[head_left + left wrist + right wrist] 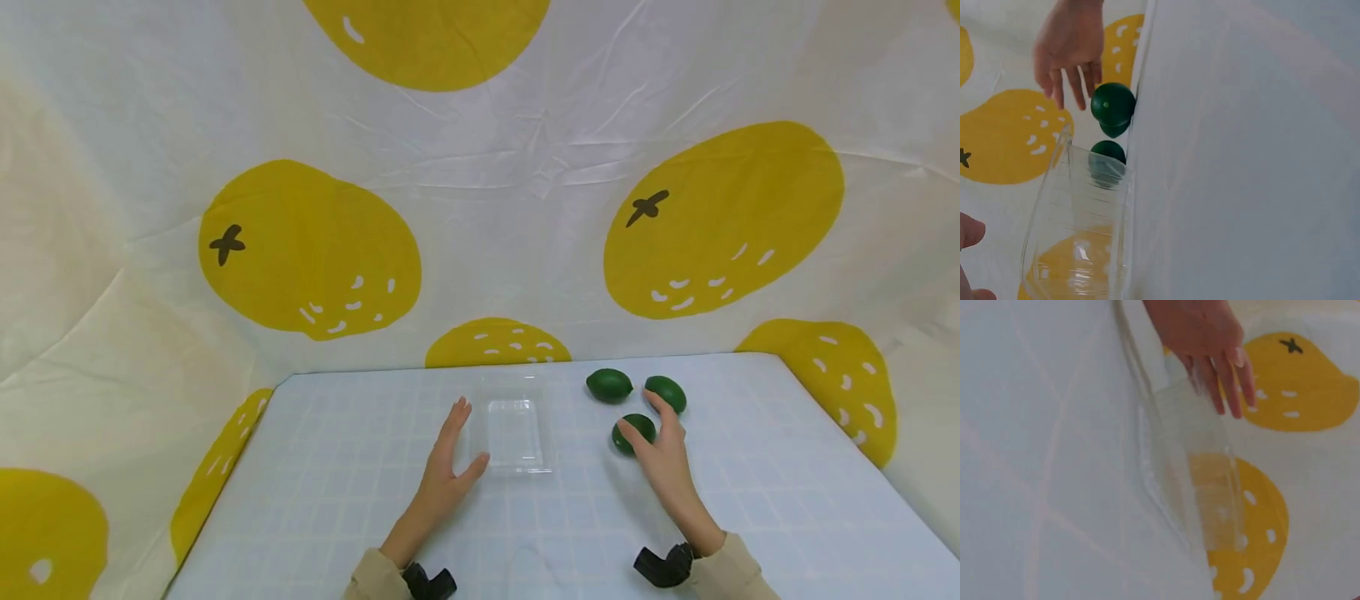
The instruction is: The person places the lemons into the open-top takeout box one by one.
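Sleeves sit nearest, and beyond them the right hand (663, 462) lays straight, unclosed fingers on the near lime (634, 432), which wants a full-wrap grip (it rolls) while the left hand (448, 467), fingers straight, steadies the clear tray (514, 433) leftward on the desk (315, 500).

Three dark green limes (636, 406) near the counter's far edge. Tray (514, 434) clear, colourless. Counter (750, 517) pale blue-white with a faint white grid. Backdrop cloth (480, 208) white, large yellow citrus prints, dark stem marks, possibly brown.
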Demonstrator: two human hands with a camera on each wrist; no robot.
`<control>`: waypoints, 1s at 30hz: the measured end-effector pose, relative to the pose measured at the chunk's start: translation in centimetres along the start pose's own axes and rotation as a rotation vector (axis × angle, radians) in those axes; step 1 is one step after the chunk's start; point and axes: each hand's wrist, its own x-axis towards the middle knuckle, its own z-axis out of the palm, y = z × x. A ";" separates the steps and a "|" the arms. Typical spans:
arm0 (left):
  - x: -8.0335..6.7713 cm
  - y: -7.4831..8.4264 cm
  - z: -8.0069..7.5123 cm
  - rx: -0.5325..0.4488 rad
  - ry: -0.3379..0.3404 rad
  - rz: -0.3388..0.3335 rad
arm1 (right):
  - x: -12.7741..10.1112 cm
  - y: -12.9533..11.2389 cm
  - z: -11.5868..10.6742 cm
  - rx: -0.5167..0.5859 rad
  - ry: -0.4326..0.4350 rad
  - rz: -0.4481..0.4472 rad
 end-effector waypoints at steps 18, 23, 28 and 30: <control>-1.5 -4.5 1.5 0.278 -0.132 0.020 | 0.4 6.5 2.0 -0.044 0.053 -0.195; -1.4 -4.4 1.6 0.297 -0.144 0.020 | 0.3 6.7 2.0 -0.077 0.061 -0.260; -1.2 -4.4 1.5 0.308 -0.163 -0.007 | 0.5 6.6 2.0 -0.084 0.057 -0.241; -1.2 -4.3 1.5 0.315 -0.169 -0.014 | 0.5 6.7 2.0 -0.092 0.052 -0.243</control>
